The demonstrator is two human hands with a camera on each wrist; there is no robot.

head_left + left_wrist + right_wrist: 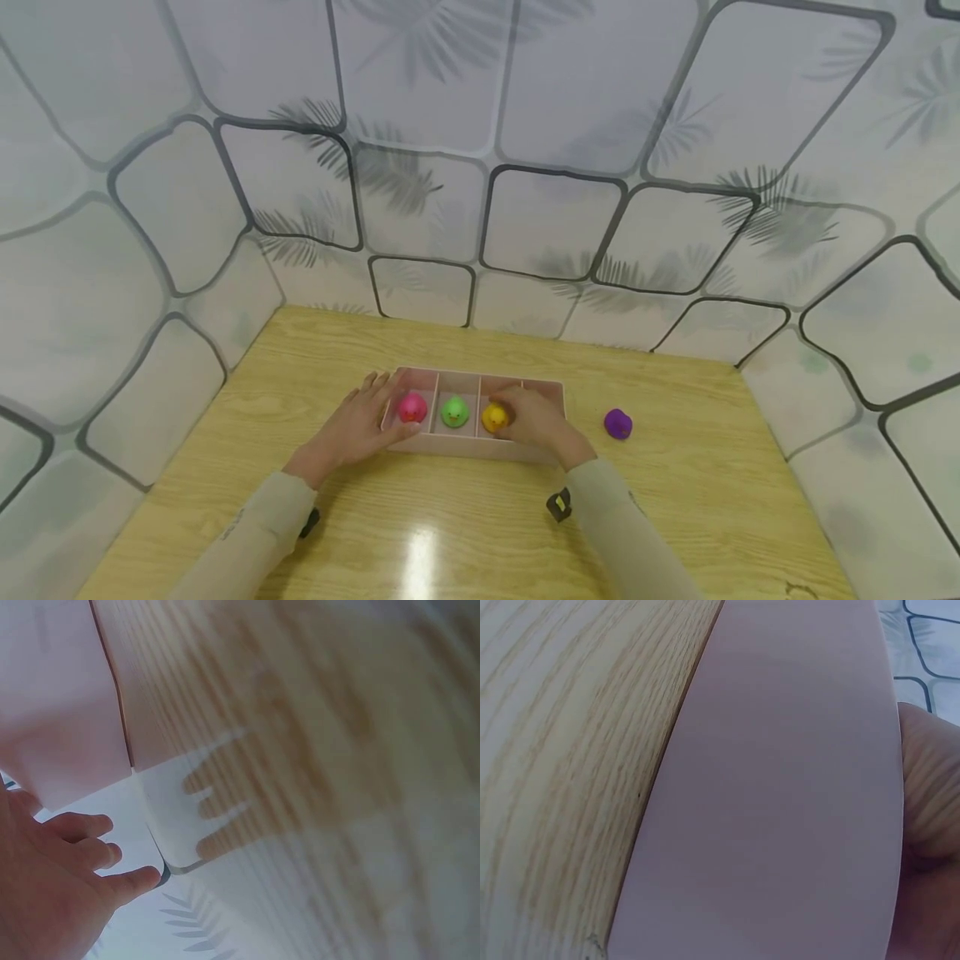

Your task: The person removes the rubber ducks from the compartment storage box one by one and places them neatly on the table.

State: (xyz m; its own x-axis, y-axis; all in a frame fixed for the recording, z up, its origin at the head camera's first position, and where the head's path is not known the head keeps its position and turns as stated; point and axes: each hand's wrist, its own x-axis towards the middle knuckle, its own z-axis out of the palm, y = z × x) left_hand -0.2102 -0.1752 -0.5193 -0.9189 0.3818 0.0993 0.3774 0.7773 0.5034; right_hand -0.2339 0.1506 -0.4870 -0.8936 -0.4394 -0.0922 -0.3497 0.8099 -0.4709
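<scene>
In the head view, a pale pink divided box (468,447) stands on the table. A pink toy duck (412,408) sits in its leftmost compartment and a green toy duck (454,412) in the one beside it. My right hand (532,417) reaches over the box's right part, its curled fingers pinching a yellow toy duck (495,417) at the third compartment. The hand partly hides that duck and the rightmost compartment. My left hand (358,429) rests at the box's left end, fingers extended along the side and thumb by the front rim.
A small purple toy (618,423) lies on the wooden table (705,483), right of the box. Patterned panels (420,208) rise at the back and both sides. In the right wrist view, the box's front wall (772,780) hides most of the right hand.
</scene>
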